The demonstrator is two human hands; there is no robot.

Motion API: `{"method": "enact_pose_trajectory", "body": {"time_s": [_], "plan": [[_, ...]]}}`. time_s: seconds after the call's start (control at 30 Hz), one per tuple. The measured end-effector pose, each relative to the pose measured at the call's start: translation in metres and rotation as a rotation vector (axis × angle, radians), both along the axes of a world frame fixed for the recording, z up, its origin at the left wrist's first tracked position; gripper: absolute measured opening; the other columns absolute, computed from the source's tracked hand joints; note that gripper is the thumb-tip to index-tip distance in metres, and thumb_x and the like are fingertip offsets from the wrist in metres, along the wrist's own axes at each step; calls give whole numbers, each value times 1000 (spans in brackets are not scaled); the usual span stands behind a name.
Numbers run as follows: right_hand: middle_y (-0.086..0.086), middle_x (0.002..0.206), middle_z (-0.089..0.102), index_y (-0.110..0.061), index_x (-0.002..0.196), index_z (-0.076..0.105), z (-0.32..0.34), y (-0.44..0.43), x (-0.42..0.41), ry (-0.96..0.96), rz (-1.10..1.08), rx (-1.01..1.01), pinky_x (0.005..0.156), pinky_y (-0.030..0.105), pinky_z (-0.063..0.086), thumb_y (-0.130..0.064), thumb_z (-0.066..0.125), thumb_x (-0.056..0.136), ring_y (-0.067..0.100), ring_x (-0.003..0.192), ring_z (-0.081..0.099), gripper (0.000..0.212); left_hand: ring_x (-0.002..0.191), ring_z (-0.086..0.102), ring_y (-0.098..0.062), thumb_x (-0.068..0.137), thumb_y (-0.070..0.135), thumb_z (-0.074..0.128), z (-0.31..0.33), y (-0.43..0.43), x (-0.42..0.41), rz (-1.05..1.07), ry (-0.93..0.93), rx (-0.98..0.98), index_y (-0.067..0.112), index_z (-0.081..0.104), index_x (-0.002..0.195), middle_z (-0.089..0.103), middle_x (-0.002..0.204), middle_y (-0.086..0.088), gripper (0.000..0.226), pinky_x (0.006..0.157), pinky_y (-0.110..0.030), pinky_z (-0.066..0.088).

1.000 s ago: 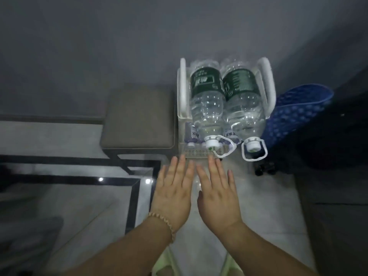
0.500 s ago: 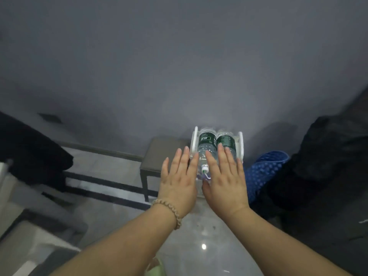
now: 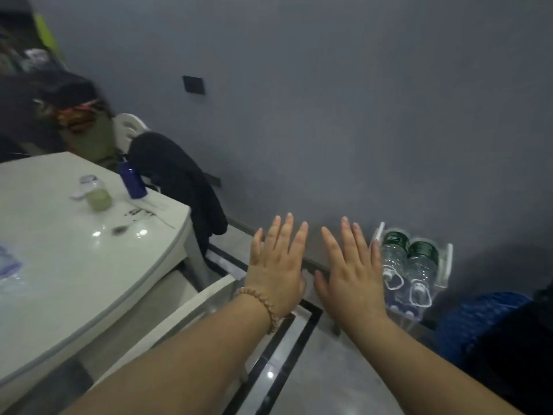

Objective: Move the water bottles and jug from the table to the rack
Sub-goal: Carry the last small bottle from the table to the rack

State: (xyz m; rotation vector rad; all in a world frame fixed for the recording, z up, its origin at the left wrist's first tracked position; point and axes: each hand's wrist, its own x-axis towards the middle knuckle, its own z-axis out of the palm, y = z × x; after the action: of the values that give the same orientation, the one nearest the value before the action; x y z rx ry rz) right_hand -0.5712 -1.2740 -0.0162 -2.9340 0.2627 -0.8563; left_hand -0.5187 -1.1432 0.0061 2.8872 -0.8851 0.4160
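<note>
Two big bottles (image 3: 394, 257) lie side by side in the rack (image 3: 448, 262), caps toward me, and that much holds from a second ago. What changes is my view. A second ago I'm right over the rack with fingertips just short of the caps; half a second ago I'm pulling up and away; now I swing left, the rack slides to the right behind my right hand (image 3: 350, 274), and the table (image 3: 74, 265) comes into frame on the left. Left hand (image 3: 275, 265) is flat, fingers straight and a little spread, carrying nothing; right hand is the same, flat and empty, near the rack but apart from it. I read that as the last drop-off done and me turning back for the next load. On the table I see a blue bottle (image 3: 133, 182) standing near the far edge, with a jar (image 3: 97, 194) of something green just beside it. Something pale and blurred sits at the table's left edge (image 3: 9, 268); it could be more bottles, I cannot tell. Under the big bottles a few small caps (image 3: 400, 309) show on the lower tier. So I judge the job well along but not finished: the blue bottle looks like the next pick.
</note>
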Motion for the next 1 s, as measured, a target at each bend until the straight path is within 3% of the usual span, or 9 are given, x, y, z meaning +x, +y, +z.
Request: {"method": "enact_pose_trajectory", "body": {"time_s": [0.23,0.37,0.5,0.6,0.83,1.0], "plan": [[14,156,16,-21,146,23,-3,141,4,65,132,-30,113,56,12,-37,69,77,26,144,3,85,144,-14,-25,91,43,48,11,159,-14,125,52,-60,24,-14,147,-15,157,-5,85,116,-49,-2],[11,158,7,-24,147,19,-13,291,10,115,217,-24,114,52,0,-39,67,79,23,143,-8,85,144,-16,-26,94,40,48,2,311,-27,217,77,-43,27,-15,146,-18,157,-2,83,116,-48,-4],[13,157,14,-21,147,27,-19,431,22,123,343,-57,112,50,4,-37,72,74,28,144,6,87,143,-18,-27,96,46,42,-2,445,-31,290,116,35,29,-16,147,-22,156,-3,78,110,-45,-15],[13,157,14,-22,147,27,-19,510,30,118,411,-33,113,47,1,-38,72,75,28,144,4,86,143,-18,-27,95,49,41,-1,518,-25,346,132,57,29,-15,147,-23,156,-3,79,107,-43,-18],[13,153,27,-23,142,34,-25,585,92,156,436,-95,111,47,8,-42,76,70,32,141,20,86,144,-14,-27,95,41,44,-23,603,25,416,160,68,29,-14,147,-19,157,-4,79,109,-43,-14],[13,150,34,-22,140,34,-35,625,164,187,508,-117,108,56,25,-38,77,68,33,137,32,86,144,-13,-29,97,38,41,-44,640,72,426,153,132,27,-12,148,-17,157,-5,75,107,-44,-16]]}}
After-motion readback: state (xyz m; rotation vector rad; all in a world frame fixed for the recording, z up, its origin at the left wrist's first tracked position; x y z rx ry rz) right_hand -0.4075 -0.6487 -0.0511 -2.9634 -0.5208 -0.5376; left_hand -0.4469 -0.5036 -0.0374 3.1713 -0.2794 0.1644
